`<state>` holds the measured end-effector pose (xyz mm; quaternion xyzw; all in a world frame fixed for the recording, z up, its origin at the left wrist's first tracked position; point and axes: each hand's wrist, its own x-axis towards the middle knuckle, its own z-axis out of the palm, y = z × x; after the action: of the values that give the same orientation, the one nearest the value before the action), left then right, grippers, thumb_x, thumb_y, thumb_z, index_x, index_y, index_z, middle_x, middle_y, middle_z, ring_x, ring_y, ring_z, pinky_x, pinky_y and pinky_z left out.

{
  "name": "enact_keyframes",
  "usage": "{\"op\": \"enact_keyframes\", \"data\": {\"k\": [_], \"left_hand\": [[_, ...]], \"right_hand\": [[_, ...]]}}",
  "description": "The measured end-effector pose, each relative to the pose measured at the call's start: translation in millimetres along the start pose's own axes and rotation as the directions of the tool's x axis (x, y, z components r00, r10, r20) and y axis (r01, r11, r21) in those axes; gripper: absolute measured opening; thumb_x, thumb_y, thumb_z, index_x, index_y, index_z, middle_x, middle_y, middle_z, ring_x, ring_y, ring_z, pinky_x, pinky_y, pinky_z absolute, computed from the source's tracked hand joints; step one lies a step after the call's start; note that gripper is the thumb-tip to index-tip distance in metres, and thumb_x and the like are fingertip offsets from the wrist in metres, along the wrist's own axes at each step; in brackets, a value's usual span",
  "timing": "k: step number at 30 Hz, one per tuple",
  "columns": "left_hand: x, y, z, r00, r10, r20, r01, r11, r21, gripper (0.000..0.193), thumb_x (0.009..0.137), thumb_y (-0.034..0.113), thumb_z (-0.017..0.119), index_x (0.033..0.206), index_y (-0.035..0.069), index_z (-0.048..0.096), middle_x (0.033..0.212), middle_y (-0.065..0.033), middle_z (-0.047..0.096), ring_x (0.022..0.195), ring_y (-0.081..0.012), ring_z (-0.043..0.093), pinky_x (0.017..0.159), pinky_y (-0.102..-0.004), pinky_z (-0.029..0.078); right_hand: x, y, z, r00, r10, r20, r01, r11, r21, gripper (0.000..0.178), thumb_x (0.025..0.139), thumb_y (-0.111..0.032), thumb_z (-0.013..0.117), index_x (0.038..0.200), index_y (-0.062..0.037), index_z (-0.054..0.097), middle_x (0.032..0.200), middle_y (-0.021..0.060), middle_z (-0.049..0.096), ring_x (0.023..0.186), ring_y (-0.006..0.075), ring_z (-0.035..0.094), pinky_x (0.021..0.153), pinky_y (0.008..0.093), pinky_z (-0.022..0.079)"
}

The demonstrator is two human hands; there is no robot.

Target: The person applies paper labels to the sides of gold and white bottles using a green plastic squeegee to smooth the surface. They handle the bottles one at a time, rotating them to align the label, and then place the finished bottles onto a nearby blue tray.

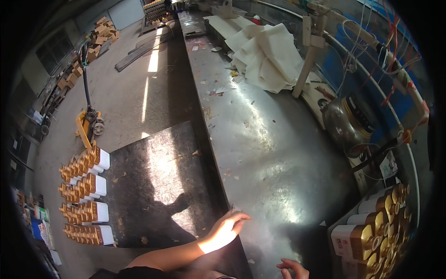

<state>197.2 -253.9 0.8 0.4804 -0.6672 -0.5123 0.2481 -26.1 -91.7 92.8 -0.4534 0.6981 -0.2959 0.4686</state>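
My left hand (226,228) is at the near edge of a metal-topped workbench (260,172), its fingers loosely bent and apart, with nothing visible in them. Sunlight falls brightly on its wrist. My right hand (294,269) shows only in part at the lower edge, over the bench top. Its thumb and fingers are curved and apart, and I see nothing between them. To its right stands a group of white containers with gold tops and narrow necks (360,237), packed close together. Neither hand touches them.
Rows of similar white-and-gold containers (90,211) stand on a dark board (134,186) to the left. Beyond is a yellow pallet jack (84,128). Cream sheets (267,56) lie on the far bench, near a wooden post (304,69), a round metal vessel (341,118) and hanging wires.
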Motion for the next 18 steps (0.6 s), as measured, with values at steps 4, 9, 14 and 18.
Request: {"op": "enact_keyframes", "data": {"k": [4, 9, 14, 18], "left_hand": [[-20, 26, -31, 0.999, 0.044, -0.03, -0.044, 0.999, 0.021, 0.016, 0.094, 0.009, 0.058, 0.107, 0.007, 0.066, 0.093, -0.0102, 0.062, 0.08, -0.0226, 0.06, 0.076, -0.0327, 0.049], [-63, 90, -98, 0.999, 0.04, 0.002, -0.04, 0.995, 0.095, 0.014, 0.094, 0.013, 0.057, 0.102, 0.006, 0.067, 0.095, -0.0156, 0.067, 0.091, -0.0321, 0.064, 0.08, -0.0388, 0.051], [-126, 100, -171, 0.968, -0.159, -0.193, 0.201, 0.955, 0.22, 0.015, 0.094, 0.017, 0.059, 0.101, 0.008, 0.069, 0.096, -0.0115, 0.07, 0.093, -0.0314, 0.065, 0.082, -0.0391, 0.051], [-220, 63, -182, 0.823, -0.264, -0.503, 0.452, 0.841, 0.298, 0.017, 0.092, 0.021, 0.057, 0.095, 0.009, 0.068, 0.092, -0.0143, 0.069, 0.089, -0.0352, 0.065, 0.076, -0.0439, 0.051]], "right_hand": [[10, -39, -9, 0.996, 0.051, 0.068, -0.052, 0.999, 0.017, 0.03, 0.097, -0.014, 0.061, 0.123, -0.0009, 0.063, 0.105, 0.0133, 0.072, 0.098, 0.0186, 0.068, 0.086, 0.0316, 0.052], [-11, -99, -26, 0.98, 0.045, 0.194, -0.015, 0.988, -0.151, 0.031, 0.091, -0.012, 0.067, 0.12, -0.0024, 0.062, 0.095, 0.0123, 0.073, 0.093, 0.0217, 0.071, 0.087, 0.0339, 0.052], [-6, -125, -19, 0.965, -0.088, 0.249, 0.13, 0.979, -0.159, 0.023, 0.095, -0.007, 0.062, 0.117, -0.0018, 0.062, 0.09, 0.0136, 0.074, 0.086, 0.0191, 0.072, 0.077, 0.0279, 0.053], [41, -41, -4, 0.903, -0.088, 0.421, 0.193, 0.958, -0.214, 0.028, 0.092, -0.019, 0.065, 0.116, -0.005, 0.063, 0.086, 0.0163, 0.073, 0.081, 0.0257, 0.072, 0.074, 0.0355, 0.056]]}}
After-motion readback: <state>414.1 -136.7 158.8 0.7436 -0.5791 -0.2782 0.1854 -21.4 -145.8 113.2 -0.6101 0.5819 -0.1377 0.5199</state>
